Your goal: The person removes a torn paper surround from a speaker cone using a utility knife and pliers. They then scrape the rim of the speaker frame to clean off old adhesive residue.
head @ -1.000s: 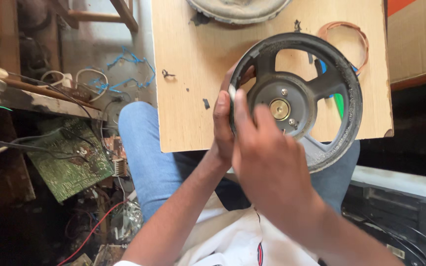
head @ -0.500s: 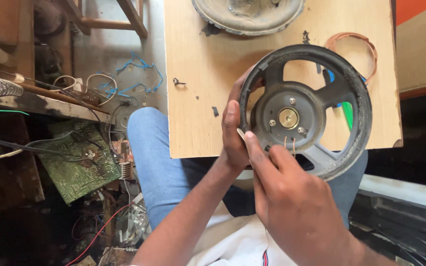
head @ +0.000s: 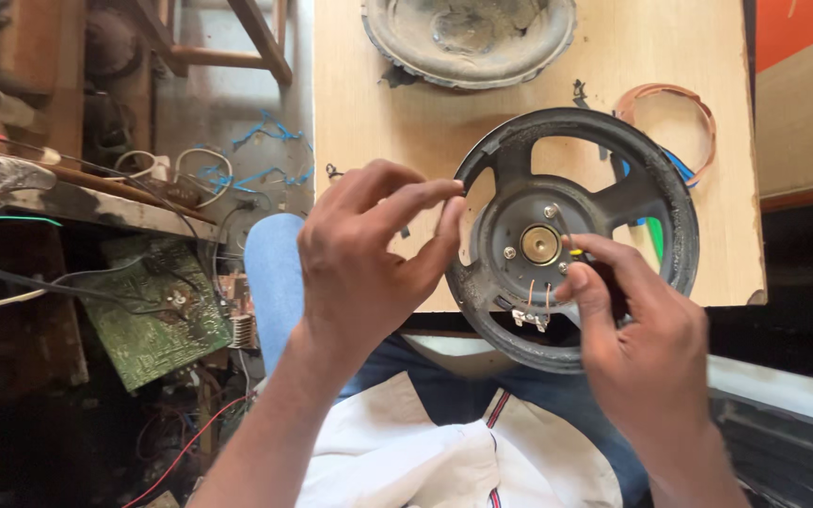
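Two bare hands are working on a round black speaker frame [head: 576, 235] lying at the near edge of the wooden bench [head: 378, 122]. Left hand [head: 369, 254] is pinching the frame's rim between thumb and fingers. Right hand [head: 642, 329] is grasping a thin tool [head: 562, 226], its tip resting near the brass centre [head: 540, 245]. Beyond, a worn grey speaker cone [head: 468, 38] is lying on the bench.

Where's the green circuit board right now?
In the head view, the green circuit board lies low on the left, among tangled wires, beside the person's blue-clad knee.
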A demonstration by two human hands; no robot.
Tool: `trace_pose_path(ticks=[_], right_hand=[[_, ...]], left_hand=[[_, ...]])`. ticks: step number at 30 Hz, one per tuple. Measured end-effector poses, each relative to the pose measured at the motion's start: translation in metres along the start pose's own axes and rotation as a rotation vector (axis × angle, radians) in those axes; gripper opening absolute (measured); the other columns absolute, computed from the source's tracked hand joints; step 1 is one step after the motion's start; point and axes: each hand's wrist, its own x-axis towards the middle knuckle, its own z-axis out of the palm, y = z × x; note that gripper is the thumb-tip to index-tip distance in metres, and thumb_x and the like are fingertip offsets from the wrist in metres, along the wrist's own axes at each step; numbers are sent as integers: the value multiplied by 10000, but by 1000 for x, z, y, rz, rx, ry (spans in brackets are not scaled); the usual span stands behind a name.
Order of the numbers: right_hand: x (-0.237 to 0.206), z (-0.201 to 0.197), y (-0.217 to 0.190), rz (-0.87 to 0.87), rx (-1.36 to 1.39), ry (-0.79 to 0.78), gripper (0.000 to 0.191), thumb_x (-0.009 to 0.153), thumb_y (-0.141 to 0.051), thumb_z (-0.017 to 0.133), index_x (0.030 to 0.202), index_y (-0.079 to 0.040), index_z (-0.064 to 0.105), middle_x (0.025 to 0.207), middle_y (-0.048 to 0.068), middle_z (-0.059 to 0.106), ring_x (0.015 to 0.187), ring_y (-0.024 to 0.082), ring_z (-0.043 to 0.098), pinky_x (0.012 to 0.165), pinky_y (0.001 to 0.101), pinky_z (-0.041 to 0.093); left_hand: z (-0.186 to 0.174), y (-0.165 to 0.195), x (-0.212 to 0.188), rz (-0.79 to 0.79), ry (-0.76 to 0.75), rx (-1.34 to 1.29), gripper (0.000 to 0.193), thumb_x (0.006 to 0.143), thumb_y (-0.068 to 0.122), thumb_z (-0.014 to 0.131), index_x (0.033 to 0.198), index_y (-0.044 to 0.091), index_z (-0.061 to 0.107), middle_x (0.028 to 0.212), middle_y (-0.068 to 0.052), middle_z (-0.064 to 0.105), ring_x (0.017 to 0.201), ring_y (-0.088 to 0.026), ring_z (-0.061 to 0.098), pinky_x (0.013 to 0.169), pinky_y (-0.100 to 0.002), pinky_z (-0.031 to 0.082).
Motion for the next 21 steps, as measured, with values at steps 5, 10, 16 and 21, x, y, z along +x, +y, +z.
trace_pose_path(ticks=[5, 10, 16, 21], right_hand=[[-4, 13, 4, -50, 6, 77, 230, 1031, -99, 657, 1246, -25, 689, 854, 102, 737, 752, 160, 738, 657, 295, 549], [-6, 15, 9, -94, 4, 122, 232, 1024, -94, 661, 1246, -37, 696, 921, 125, 747, 765, 179, 749, 673, 313, 556], [-6, 15, 8, -68, 8, 118, 223, 1003, -104, 682, 1218, -52, 704, 926, 124, 753, 755, 199, 753, 643, 335, 560], [-6, 16, 8, -141, -48, 142, 207, 1001, -109, 694, 1202, -61, 704, 1003, 141, 757, 858, 284, 760, 702, 361, 569]], left_hand=[[-12, 20, 17, 157, -118, 375, 131, 907, 254, 786, 983, 147, 785, 882, 7, 659, 835, -220, 632, 727, -384, 504], [4, 36, 20, 43, -109, 481, 151, 925, 208, 758, 824, 117, 692, 879, -34, 631, 835, -244, 620, 710, -391, 502], [3, 39, 19, 1, -101, 630, 162, 946, 236, 744, 944, 96, 664, 921, -60, 605, 897, -262, 590, 759, -429, 468], [1, 36, 27, 144, -26, 491, 229, 904, 260, 775, 1024, 86, 686, 943, -63, 615, 901, -265, 591, 777, -418, 467]])
